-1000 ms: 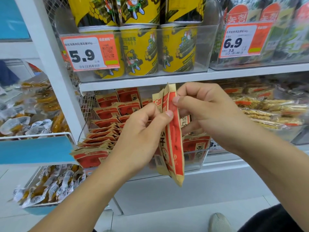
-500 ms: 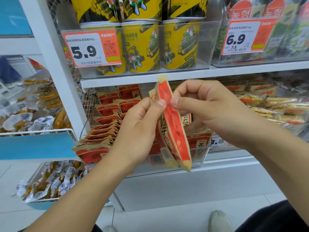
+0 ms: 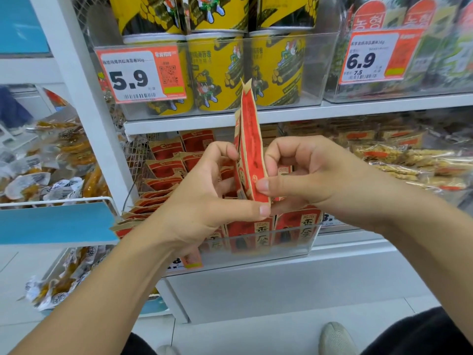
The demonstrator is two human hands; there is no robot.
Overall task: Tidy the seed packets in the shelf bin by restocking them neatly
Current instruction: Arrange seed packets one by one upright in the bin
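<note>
A small stack of red and tan seed packets (image 3: pixel 249 139) stands upright, edge on to me, just above the clear shelf bin (image 3: pixel 294 242). My left hand (image 3: pixel 204 198) pinches the stack's lower edge from the left. My right hand (image 3: pixel 314 175) pinches it from the right, thumb on the bottom corner. Inside the bin, more packets of the same kind (image 3: pixel 166 170) lie in a slanted, overlapping row at the left, and two stand face-out at the front (image 3: pixel 279 226).
Yellow snack tubs (image 3: pixel 217 70) sit in a clear bin on the shelf above, behind a 5.9 price tag (image 3: pixel 140 75). Clear-wrapped snack bars (image 3: pixel 409 162) fill the bin to the right. A wire basket of wrapped snacks (image 3: pixel 46 180) hangs at the left. My shoe (image 3: pixel 335 339) is on the floor below.
The stack was hanging down from my fingertips; it now points up. Both hands have shifted from its top edge to its lower edge, and it sits lower, over the bin.
</note>
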